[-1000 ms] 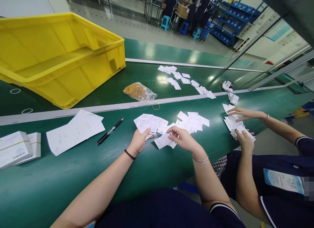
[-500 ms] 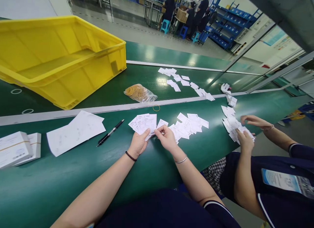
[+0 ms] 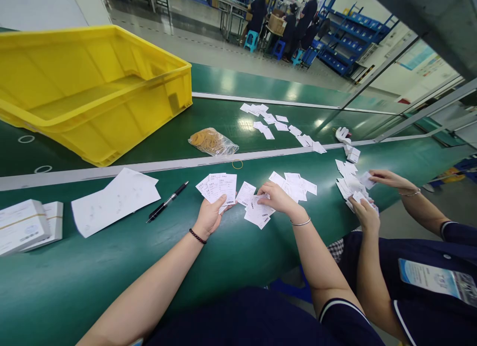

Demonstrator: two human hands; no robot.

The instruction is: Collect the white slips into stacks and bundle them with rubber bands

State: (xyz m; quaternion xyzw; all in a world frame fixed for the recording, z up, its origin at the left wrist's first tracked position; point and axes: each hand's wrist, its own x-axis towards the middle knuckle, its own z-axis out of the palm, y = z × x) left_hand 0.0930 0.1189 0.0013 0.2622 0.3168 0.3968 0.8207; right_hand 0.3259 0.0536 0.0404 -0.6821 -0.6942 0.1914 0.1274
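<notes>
Several white printed cards [image 3: 222, 186] are fanned out in my left hand [image 3: 210, 214], the thumb pressing on the top one. My right hand [image 3: 278, 197] is over the loose cards on the green table, its fingers bent down onto a card [image 3: 258, 207]; whether it grips that card I cannot tell. One more card [image 3: 246, 192] lies between my two hands. Beyond my right hand spreads a pile of white cards [image 3: 296, 186]. A thin yellow rubber band [image 3: 237, 164] rests just past the held cards.
At left are banded card stacks [image 3: 22, 227], white sheets [image 3: 115, 202], a pen [image 3: 167, 202] and a yellow crate [image 3: 149, 107]. A bag of rubber bands [image 3: 212, 141] and scattered cards [image 3: 281, 125] lie farther back. A co-worker's hands [image 3: 367, 212] handle cards at right.
My right hand has left the held fan and moved right onto the loose cards. My left hand has barely moved. The co-worker's hands have moved apart, one with a card.
</notes>
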